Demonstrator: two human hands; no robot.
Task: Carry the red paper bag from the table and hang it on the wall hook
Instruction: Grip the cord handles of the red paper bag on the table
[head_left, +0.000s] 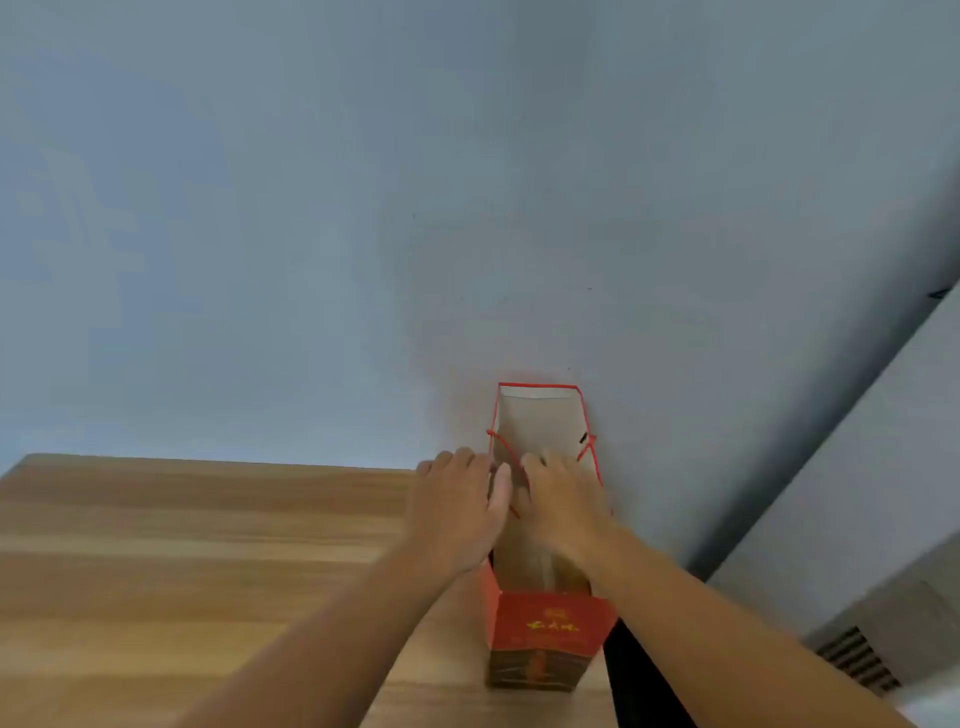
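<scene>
The red paper bag (551, 626) stands upright at the right edge of the wooden table (208, 545), its open mouth facing me and its pale inside showing. Red cord handles (589, 452) hang at both sides of the mouth. My left hand (457, 512) holds the bag's left rim, fingers outside and thumb by the cord. My right hand (563, 501) reaches into the mouth with fingers curled over the cord. The picture is blurred. No wall hook is in view.
A plain blue-grey wall (363, 208) rises right behind the table and bag. To the right a paler wall section (857, 467) runs diagonally, with a slatted vent (857, 660) low down. A dark gap (641, 680) lies beside the table's right edge.
</scene>
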